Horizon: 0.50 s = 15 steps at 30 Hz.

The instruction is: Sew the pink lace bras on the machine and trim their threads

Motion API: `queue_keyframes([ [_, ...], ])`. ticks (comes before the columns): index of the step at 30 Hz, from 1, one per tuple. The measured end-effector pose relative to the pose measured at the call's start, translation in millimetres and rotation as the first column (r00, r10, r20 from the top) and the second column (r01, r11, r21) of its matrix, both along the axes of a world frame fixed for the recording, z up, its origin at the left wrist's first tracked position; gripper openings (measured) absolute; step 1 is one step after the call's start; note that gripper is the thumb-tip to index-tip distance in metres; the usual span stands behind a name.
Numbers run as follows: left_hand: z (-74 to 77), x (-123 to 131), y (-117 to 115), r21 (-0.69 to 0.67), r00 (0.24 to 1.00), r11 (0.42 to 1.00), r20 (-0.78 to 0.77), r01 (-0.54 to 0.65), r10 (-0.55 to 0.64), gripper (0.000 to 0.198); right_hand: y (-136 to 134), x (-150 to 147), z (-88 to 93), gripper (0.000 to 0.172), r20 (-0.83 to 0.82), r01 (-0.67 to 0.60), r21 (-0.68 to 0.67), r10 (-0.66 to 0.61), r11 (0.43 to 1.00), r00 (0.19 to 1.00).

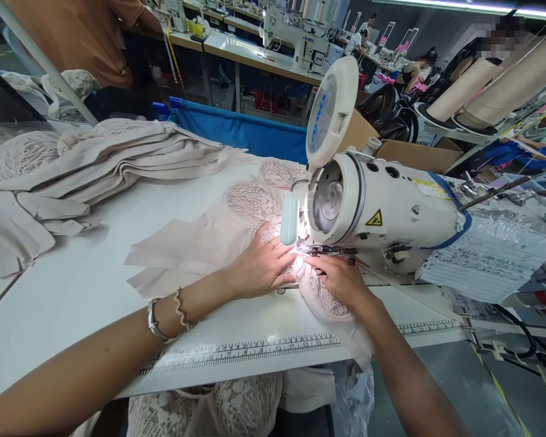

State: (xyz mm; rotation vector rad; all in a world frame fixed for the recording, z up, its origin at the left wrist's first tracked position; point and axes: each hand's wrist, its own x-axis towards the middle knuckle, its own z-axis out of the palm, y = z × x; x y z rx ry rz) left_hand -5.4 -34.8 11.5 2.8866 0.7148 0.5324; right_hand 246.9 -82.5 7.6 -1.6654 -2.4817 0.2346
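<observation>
A pale pink lace and fabric piece (236, 224) lies on the white sewing table (73, 285) under the head of a white sewing machine (382, 206). My left hand (261, 264) rests flat on the fabric just left of the presser foot (327, 250), fingers stretched out and lit by the machine's lamp. My right hand (341, 280) presses on the lace just in front of the foot, fingers lying on the cloth. The needle itself is hidden. My left wrist wears bracelets (166, 315).
A heap of the same pale garments (73, 164) lies at the table's far left. A printed ruler strip (246, 351) runs along the front edge. A blue bin (241, 130) stands behind the table. Paper sheets (486, 258) lie right of the machine. Other workers sit at the back.
</observation>
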Motion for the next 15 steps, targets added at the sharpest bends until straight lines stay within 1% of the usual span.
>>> queue_keyframes([
  [2, -0.2, 1.9, -3.7, -0.047, 1.0, 0.999, -0.003, -0.026, 0.026, 0.039, 0.5, 1.3, -1.8, 0.056, -0.018, 0.002, -0.02, -0.003, 1.0, 1.0],
  [4, 1.1, 4.2, -3.1, -0.135, 0.997, 0.988, 0.014, -0.08, 0.082, 0.031, -1.7, 4.6, -1.0, 0.051, -0.003, 0.035, -0.004, -0.035, 0.999, 0.999],
  [5, 2.6, 5.2, 0.9, -0.178, 0.99, 0.975, 0.033, -0.132, 0.139, 0.029, -3.7, 7.1, 0.3, 0.044, 0.021, 0.076, 0.037, -0.076, 0.996, 0.997],
  [6, 4.9, 5.8, 8.2, -0.209, 0.975, 0.957, 0.052, -0.202, 0.218, 0.028, -6.4, 10.1, 1.9, 0.037, 0.046, 0.129, 0.111, -0.135, 0.985, 0.99],
  [7, 7.9, 5.7, 18.8, -0.234, 0.941, 0.924, 0.081, -0.301, 0.327, 0.029, -9.7, 13.1, 3.5, 0.032, 0.062, 0.188, 0.214, -0.206, 0.959, 0.977],
  [8, 11.6, 4.7, 32.6, -0.26, 0.881, 0.871, 0.12, -0.417, 0.458, 0.032, -13.5, 15.5, 5.1, 0.03, 0.062, 0.24, 0.331, -0.274, 0.913, 0.96],
  [9, 15.6, 2.7, 48.6, -0.291, 0.801, 0.8, 0.152, -0.525, 0.58, 0.035, -17.9, 16.7, 6.6, 0.03, 0.045, 0.268, 0.437, -0.318, 0.859, 0.947],
  [10, 19.9, -0.4, 65.8, -0.389, 0.644, 0.668, 0.212, -0.634, 0.735, 0.034, -22.9, 16.1, 7.9, 0.029, 0.019, 0.272, 0.517, -0.329, 0.812, 0.944],
  [11, 24.2, -4.6, 82.8, -0.526, 0.491, 0.541, 0.247, -0.656, 0.836, 0.039, -28.6, 13.0, 9.0, 0.027, -0.005, 0.255, 0.56, -0.304, 0.788, 0.953],
  [12, 28.4, -9.8, 98.5, -0.701, 0.369, 0.434, 0.255, -0.567, 0.894, 0.046, -34.9, 7.2, 10.1, 0.026, -0.023, 0.218, 0.571, -0.249, 0.792, 0.968],
  [13, 32.4, -15.7, 111.9, -0.816, 0.295, 0.359, 0.242, -0.454, 0.924, 0.053, -41.9, -1.1, 11.1, 0.025, -0.048, 0.178, 0.557, -0.182, 0.811, 0.982],
  [14, 36.1, -22.2, 122.4, -0.887, 0.257, 0.311, 0.229, -0.342, 0.939, 0.058, -49.4, -11.8, 11.9, 0.025, -0.086, 0.142, 0.526, -0.114, 0.839, 0.99],
  [15, 39.5, -29.0, 129.9, -0.926, 0.249, 0.285, 0.223, -0.247, 0.942, 0.06, -57.2, -24.2, 12.4, 0.023, -0.143, 0.115, 0.502, -0.05, 0.857, 0.989],
])
